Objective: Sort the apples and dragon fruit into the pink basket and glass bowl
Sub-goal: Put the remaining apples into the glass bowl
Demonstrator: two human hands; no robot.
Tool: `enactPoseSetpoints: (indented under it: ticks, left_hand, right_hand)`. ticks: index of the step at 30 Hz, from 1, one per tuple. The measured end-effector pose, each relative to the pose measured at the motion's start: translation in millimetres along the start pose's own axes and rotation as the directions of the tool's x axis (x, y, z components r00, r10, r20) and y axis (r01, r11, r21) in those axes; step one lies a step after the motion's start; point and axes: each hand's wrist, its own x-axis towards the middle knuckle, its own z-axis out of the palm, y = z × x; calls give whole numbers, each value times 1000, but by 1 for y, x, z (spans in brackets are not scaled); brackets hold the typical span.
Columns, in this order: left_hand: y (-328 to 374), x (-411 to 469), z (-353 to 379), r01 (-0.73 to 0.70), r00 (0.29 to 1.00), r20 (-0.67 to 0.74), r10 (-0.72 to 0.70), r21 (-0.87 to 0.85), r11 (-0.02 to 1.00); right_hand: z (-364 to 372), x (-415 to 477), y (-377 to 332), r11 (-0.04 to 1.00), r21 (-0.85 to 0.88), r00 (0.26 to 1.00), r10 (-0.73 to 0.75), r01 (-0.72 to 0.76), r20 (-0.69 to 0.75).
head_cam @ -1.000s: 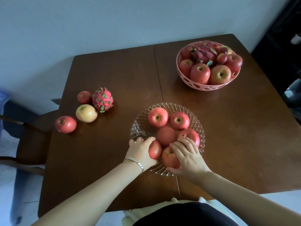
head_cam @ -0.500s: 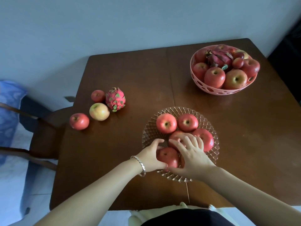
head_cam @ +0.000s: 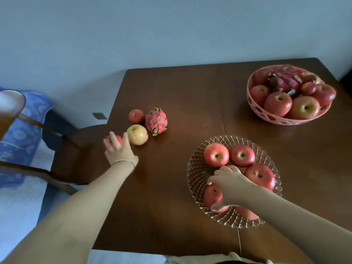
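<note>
The glass bowl (head_cam: 196, 168) at front centre holds several red apples. My right hand (head_cam: 231, 184) lies over the near ones, fingers curled on a red apple (head_cam: 211, 194). At the table's left edge my left hand (head_cam: 119, 149) closes over a loose red apple (head_cam: 119, 140). Beside it lie a yellow-green apple (head_cam: 137, 134), a small red apple (head_cam: 136, 116) and a pink dragon fruit (head_cam: 156, 121). The pink basket (head_cam: 285, 120) at back right is heaped with apples and a dark dragon fruit (head_cam: 285, 81).
The brown wooden table (head_cam: 181, 103) has a seam down its middle. A wooden chair (head_cam: 64, 149) stands off the left edge, with blue patterned fabric (head_cam: 22, 130) behind it. A pale wall runs along the back.
My left hand left the glass bowl and reached left across the table onto the loose red apple. My right hand stayed on the apples in the bowl. The view swung left.
</note>
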Motion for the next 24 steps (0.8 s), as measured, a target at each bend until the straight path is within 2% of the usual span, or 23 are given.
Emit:
enactPoseSetpoints:
  ticks: [3,6,12,15,17,20,22,24]
  left_hand:
    - [-15,26,6,82,989,118,-93,94,992]
    - [-12,36,9,77,990,108,-94,152,985]
    - [-20,44,3,7,999,49,-22,286,958]
    - [-18,31,-8,-115,993,66,94,517,848]
    - [-12,11,-15,-204,979,88,186,546,813]
    - [7,-36,-27,-337,941,131,311,327,883]
    - [27,-72,-35,-381,913,177,367,47,924]
    - [49,-101,-36,-402,877,195,438,-200,894]
  right_hand:
    - [-6,5,-6,999,-42,997,-3,7,78]
    - [-9,7,-5,999,-46,996,5,-1,85]
    - [-4,1,-2,1000,4,999,15,-15,36]
    - [-1,-2,0,998,61,1000,29,-29,3]
    - [1,-3,0,996,81,999,24,-22,-23]
    - [8,-6,3,991,130,996,25,-13,-91]
    - [17,-13,2,984,175,990,25,0,-141]
    - [29,-20,2,983,170,957,-20,72,-290]
